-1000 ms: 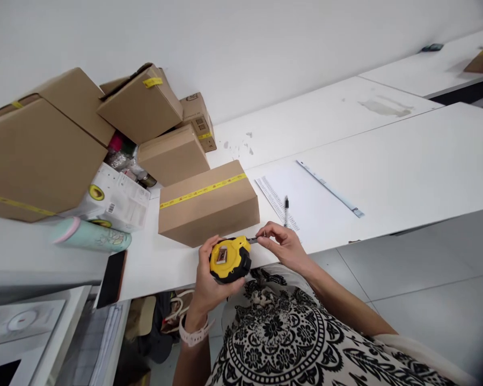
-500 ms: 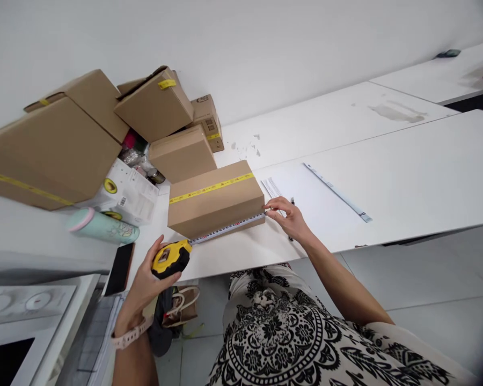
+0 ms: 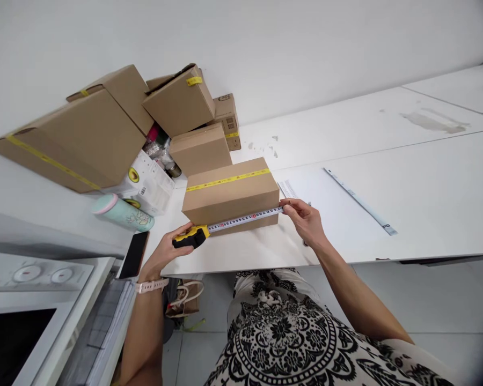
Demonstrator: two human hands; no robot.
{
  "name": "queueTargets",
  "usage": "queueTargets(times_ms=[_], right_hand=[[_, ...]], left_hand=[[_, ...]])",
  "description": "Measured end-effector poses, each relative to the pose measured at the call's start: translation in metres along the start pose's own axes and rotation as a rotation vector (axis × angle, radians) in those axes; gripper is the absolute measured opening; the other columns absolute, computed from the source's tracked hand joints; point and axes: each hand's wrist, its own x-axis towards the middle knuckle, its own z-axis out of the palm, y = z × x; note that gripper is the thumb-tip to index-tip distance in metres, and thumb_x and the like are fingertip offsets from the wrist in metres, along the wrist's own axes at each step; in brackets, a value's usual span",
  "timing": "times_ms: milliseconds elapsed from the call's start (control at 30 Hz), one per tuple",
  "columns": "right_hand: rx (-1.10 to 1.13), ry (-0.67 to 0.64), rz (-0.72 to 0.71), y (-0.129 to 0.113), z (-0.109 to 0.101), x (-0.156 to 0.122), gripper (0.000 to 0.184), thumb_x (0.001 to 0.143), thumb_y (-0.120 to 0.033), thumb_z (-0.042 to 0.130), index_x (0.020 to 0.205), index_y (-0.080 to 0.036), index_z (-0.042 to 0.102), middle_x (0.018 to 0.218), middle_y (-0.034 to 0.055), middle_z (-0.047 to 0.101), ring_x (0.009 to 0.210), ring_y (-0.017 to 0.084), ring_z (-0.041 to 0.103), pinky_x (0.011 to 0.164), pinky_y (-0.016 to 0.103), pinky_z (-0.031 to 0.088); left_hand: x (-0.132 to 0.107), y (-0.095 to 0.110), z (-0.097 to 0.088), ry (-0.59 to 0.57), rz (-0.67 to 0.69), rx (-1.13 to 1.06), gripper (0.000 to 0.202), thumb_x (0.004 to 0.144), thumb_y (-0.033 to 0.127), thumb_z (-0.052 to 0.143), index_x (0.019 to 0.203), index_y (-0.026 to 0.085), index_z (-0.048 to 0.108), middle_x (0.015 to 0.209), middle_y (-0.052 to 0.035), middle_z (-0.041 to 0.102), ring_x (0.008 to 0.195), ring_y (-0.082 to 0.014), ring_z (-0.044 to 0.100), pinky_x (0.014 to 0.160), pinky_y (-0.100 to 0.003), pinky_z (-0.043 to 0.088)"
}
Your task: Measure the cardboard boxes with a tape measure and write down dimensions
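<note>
A yellow and black tape measure (image 3: 191, 237) is gripped in my left hand (image 3: 167, 252), near the lower left corner of a taped cardboard box (image 3: 233, 201). Its white blade (image 3: 245, 219) is drawn out along the front face of the box, numbers facing me. The thumb and fingers of my right hand (image 3: 305, 221) pinch the blade's free end at the box's right front corner. Yellow printed tape runs across the top of the box. Right of it lies a white sheet (image 3: 338, 214), partly behind my right hand, with a pale blue ruler-like strip (image 3: 360, 202) on it.
More cardboard boxes (image 3: 92, 134) are stacked at the back left. Beside them are a white carton with avocado pictures (image 3: 148, 185), a mint green bottle (image 3: 123, 212) and a dark phone (image 3: 134, 255). A white appliance with knobs (image 3: 44, 276) stands at the lower left.
My left hand has turned the tape measure and brought it up against the box, so the blade now lies closer along its front. The view has shifted left.
</note>
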Motion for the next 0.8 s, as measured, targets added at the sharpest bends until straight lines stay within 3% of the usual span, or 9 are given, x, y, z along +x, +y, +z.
queueTargets(times_ms=[100,200,300,433,533,667,800], right_hand=[[-0.018,0.033,-0.009,-0.035,-0.007,0.001,0.038,0.084,-0.054,0.073,0.106,-0.024,0.08,0.101,0.006,0.079,0.083,0.02,0.071,0.076,0.043,0.066],[-0.042,0.075,-0.021,-0.07,-0.017,0.002,0.04,0.083,-0.053,0.074,0.109,-0.024,0.081,0.099,0.0064,0.079,0.082,0.021,0.07,0.064,0.037,0.065],[-0.074,0.098,-0.006,-0.086,-0.023,0.006,0.041,0.084,-0.055,0.073,0.105,-0.021,0.082,0.093,0.0076,0.078,0.081,0.021,0.07,0.059,0.033,0.062],[-0.058,0.094,0.117,-0.072,-0.02,0.012,0.042,0.084,-0.056,0.07,0.096,-0.018,0.082,0.083,0.0074,0.075,0.076,0.02,0.067,0.058,0.032,0.059],[-0.046,0.092,0.147,-0.054,-0.014,0.016,0.042,0.085,-0.055,0.068,0.098,-0.018,0.081,0.091,0.0089,0.075,0.078,0.021,0.065,0.059,0.032,0.058],[-0.124,0.128,-0.011,-0.048,-0.01,0.012,0.038,0.091,-0.049,0.061,0.12,-0.027,0.074,0.122,0.009,0.07,0.1,0.023,0.065,0.079,0.039,0.059],[-0.227,0.068,-0.181,-0.056,-0.014,-0.009,0.031,0.095,-0.046,0.062,0.12,-0.032,0.072,0.132,0.0078,0.067,0.124,0.026,0.06,0.103,0.049,0.052]], left_hand=[[-0.005,0.024,-0.015,-0.03,-0.016,-0.014,0.084,0.059,0.053,0.086,0.131,0.013,0.07,0.121,-0.0137,0.075,0.113,-0.0397,0.068,0.091,-0.044,0.058],[-0.01,0.05,-0.029,-0.076,-0.105,-0.084,0.068,0.063,0.057,0.08,0.117,0.015,0.077,0.106,-0.0122,0.079,0.098,-0.038,0.072,0.077,-0.042,0.06],[-0.009,0.07,-0.033,-0.073,-0.238,-0.146,0.056,0.065,0.058,0.077,0.102,0.015,0.081,0.09,-0.0118,0.08,0.085,-0.0368,0.074,0.07,-0.043,0.061],[0.002,0.084,-0.022,-0.095,-0.35,-0.165,0.047,0.066,0.058,0.078,0.087,0.015,0.081,0.079,-0.0117,0.078,0.069,-0.0316,0.072,0.06,-0.041,0.059],[0.011,0.087,-0.015,-0.104,-0.404,-0.178,0.05,0.062,0.061,0.079,0.083,0.016,0.08,0.077,-0.0108,0.078,0.061,-0.028,0.069,0.054,-0.039,0.058],[0.018,0.087,-0.018,-0.118,-0.441,-0.166,0.054,0.066,0.061,0.077,0.092,0.014,0.078,0.081,-0.0078,0.079,0.07,-0.0284,0.072,0.064,-0.042,0.061],[0.022,0.09,-0.026,-0.15,-0.409,-0.151,0.057,0.062,0.056,0.081,0.096,0.01,0.077,0.085,-0.0101,0.079,0.075,-0.0311,0.072,0.061,-0.041,0.06]])
